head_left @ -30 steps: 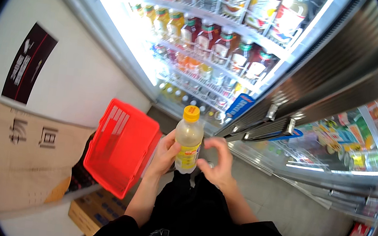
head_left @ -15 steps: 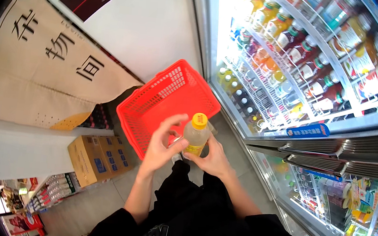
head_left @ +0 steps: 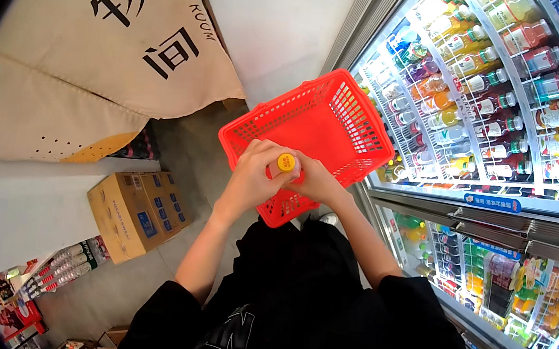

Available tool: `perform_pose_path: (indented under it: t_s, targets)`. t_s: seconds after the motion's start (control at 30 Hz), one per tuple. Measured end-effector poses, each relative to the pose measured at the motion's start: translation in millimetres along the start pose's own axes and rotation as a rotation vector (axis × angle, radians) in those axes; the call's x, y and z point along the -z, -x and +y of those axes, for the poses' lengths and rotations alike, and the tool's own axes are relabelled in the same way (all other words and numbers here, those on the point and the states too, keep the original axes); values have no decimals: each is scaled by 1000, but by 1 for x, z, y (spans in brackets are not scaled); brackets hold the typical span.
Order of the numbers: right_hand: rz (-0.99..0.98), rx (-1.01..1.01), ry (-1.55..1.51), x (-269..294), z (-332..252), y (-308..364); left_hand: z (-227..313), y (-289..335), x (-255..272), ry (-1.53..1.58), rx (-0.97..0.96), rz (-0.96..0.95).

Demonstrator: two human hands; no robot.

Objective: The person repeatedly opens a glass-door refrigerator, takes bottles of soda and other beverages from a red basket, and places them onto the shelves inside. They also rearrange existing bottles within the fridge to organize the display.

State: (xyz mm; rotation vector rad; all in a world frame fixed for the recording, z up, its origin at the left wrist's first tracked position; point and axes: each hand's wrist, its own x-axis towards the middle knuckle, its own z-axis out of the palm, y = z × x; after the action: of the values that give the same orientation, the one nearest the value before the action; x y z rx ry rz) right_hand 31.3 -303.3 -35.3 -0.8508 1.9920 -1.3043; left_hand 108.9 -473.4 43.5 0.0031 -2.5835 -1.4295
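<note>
A clear bottle with a yellow cap [head_left: 286, 162] stands roughly upright between my hands, its cap pointing up at me. My left hand [head_left: 251, 179] wraps round it from the left, thumb and fingers near the neck. From the right, my right hand [head_left: 318, 181] closes on the bottle's side. Most of the bottle's body is hidden by the fingers and by its own cap. Below and beyond both hands is a red plastic basket [head_left: 312, 124] with slotted walls; nothing shows in the visible part of its bottom.
To the right, a lit glass-front drinks cooler holds rows of bottles [head_left: 502, 125], with metal door frames [head_left: 497, 223] jutting beside it. A beige cloth curtain [head_left: 59, 95] hangs at the left. Cardboard boxes [head_left: 122, 216] stand on the floor below it.
My left hand, loosely apart from the bottle before, has closed round it near the neck. The view has shifted, and the basket appears farther right, beneath my hands.
</note>
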Motion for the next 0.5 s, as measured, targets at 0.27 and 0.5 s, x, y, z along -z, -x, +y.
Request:
perform_pose_path:
  t_s: [0.27, 0.5]
  targets:
    - [-222, -165, 192, -37, 79, -25, -83, 31, -44, -239, -5, -131]
    - [-424, -147, 303, -35, 109, -32, -106, 51, -67, -363, 46, -225]
